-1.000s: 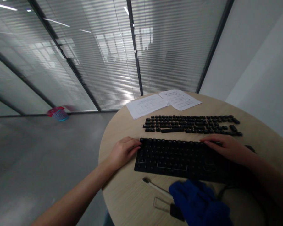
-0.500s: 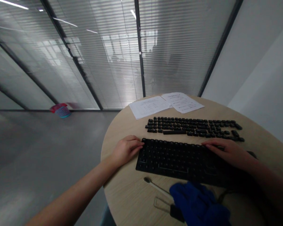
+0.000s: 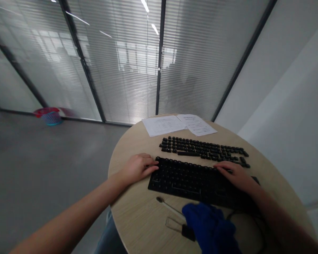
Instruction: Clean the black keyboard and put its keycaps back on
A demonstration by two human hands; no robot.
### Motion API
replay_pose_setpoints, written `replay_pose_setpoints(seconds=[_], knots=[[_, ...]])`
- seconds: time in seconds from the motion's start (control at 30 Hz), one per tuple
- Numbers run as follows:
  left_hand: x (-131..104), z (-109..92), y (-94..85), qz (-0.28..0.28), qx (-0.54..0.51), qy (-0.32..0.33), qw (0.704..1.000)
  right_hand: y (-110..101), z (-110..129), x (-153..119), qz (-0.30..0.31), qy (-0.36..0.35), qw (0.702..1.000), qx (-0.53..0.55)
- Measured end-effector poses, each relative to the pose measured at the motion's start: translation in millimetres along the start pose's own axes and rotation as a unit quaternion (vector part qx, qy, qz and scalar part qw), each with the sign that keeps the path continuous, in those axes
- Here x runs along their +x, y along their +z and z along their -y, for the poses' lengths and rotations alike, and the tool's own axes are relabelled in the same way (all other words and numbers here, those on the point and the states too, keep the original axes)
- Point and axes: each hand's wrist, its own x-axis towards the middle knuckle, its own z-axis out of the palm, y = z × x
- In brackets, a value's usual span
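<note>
A black keyboard [image 3: 185, 180] lies on the table; its top row carries raised keycaps, while most of the area below looks stripped of them. My left hand [image 3: 141, 167] is at its upper left corner, with thumb and fingers closed on the corner. Farther right, my right hand [image 3: 234, 174] reaches over the top row. Its thumb and forefinger tips come together there; anything between them is too small to make out. Behind the keyboard, loose black keycaps [image 3: 198, 144] lie in rows, with a long spacebar [image 3: 188, 153] among them.
Two printed sheets [image 3: 164, 125] lie at the far side of the round wooden table [image 3: 137, 218]. In front of the keyboard are a small brush [image 3: 171, 207], a wire keycap puller [image 3: 188, 233] and a blue cloth [image 3: 210, 225]. A basket [image 3: 51, 117] stands on the floor.
The camera view has shifted, so the table and everything on it appear slightly farther left. Both hands stay at the same places on the keyboard.
</note>
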Motion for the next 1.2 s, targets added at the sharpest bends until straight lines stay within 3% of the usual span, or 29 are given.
replay_pose_setpoints(seconds=[0.27, 0.37, 0.5, 0.63, 0.77, 0.87, 1.03, 1.2], knots=[[-9, 1, 3.1, -0.002, 0.003, -0.015, 1.000, -12, 24, 11, -0.007, -0.049, 0.987, -0.154], [6, 3, -3.8, -0.007, -0.031, -0.042, 0.999, -25, 45, 33, -0.023, -0.071, 0.979, -0.189], [41, 13, -11.7, -0.040, -0.062, -0.069, 0.995, -28, 83, 83, -0.014, -0.057, 0.981, -0.187], [54, 29, -0.9, -0.108, -0.098, -0.132, 0.981, -6, 117, 140, 0.005, -0.021, 0.987, -0.161], [43, 38, 12.6, -0.079, -0.143, -0.129, 0.978, 24, 130, 188, 0.046, -0.006, 0.984, -0.175], [38, 40, 12.9, -0.045, -0.169, -0.108, 0.979, 39, 130, 217, 0.055, -0.006, 0.983, -0.175], [37, 42, 9.3, 0.000, -0.199, -0.089, 0.976, 53, 123, 249, 0.085, -0.008, 0.983, -0.165], [34, 42, 9.6, 0.033, -0.219, -0.088, 0.971, 64, 121, 261, 0.116, -0.014, 0.980, -0.161]])
